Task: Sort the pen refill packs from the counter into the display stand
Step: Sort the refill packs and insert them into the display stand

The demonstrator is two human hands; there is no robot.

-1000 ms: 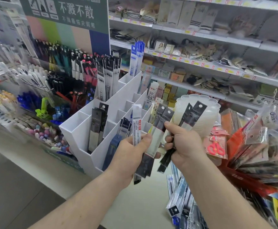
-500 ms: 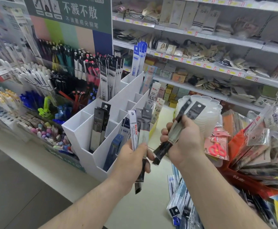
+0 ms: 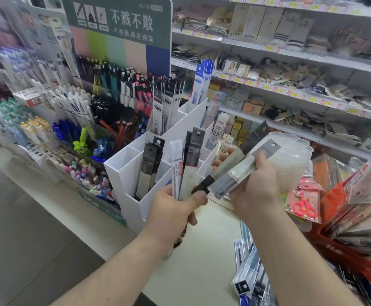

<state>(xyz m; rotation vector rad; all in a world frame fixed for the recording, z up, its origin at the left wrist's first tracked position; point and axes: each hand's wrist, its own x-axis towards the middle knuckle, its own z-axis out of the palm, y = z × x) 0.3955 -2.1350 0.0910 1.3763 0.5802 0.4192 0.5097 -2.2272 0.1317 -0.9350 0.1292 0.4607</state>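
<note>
White counter (image 3: 193, 272) fronts shop shelves (image 3: 290, 93) beside a white display stand (image 3: 136, 202).

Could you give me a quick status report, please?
Left hand grips upright refill packs. Right hand grips dark-headed packs. White display stand ahead, unobstructed.

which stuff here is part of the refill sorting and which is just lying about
Job: left hand and right hand, both gripping refill packs; white display stand; loose packs on the counter.
Just there: scissors pack; pen racks; green sign.
</note>
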